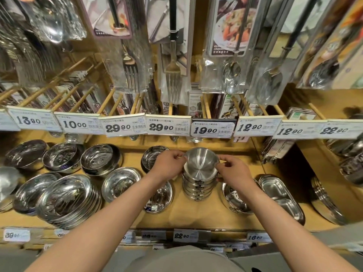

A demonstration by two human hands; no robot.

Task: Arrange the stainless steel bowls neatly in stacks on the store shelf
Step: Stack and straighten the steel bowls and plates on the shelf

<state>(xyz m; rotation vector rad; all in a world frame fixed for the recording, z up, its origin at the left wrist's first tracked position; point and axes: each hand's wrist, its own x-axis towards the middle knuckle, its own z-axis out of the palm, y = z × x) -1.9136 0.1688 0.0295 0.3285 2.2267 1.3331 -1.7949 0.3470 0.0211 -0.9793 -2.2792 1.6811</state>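
— Where does it stand?

— A person at a store shelf (196, 214) grips the top bowl (200, 165) of a small stack (198, 190), left hand (169, 165) on its left rim, right hand (233, 169) on its right. The fingers of both hands are closed in a pinch on the rim; the bowl sits on, or just above, the stack at mid-shelf, tilted slightly toward the back.

— What could go wrong?

— My guess: the stack is narrow and tall for its base. If the top bowl settles crooked, or a hand lets go unevenly, it could slide off and knock the bowl behind it (155, 157) or the wide bowl to the right (235, 199). The left forearm also crosses close over a lower bowl (160, 197), so a careless withdrawal might nudge that.

— Anything you can't make out?

— Whether the top bowl is fully nested; the hands cover the joint. The fingertips behind the rim are hidden. The large stack at left (68, 199) is blurred, and the lower price tags (185, 235) are partly unreadable. Divided trays (280, 199) at right run toward the frame edge.
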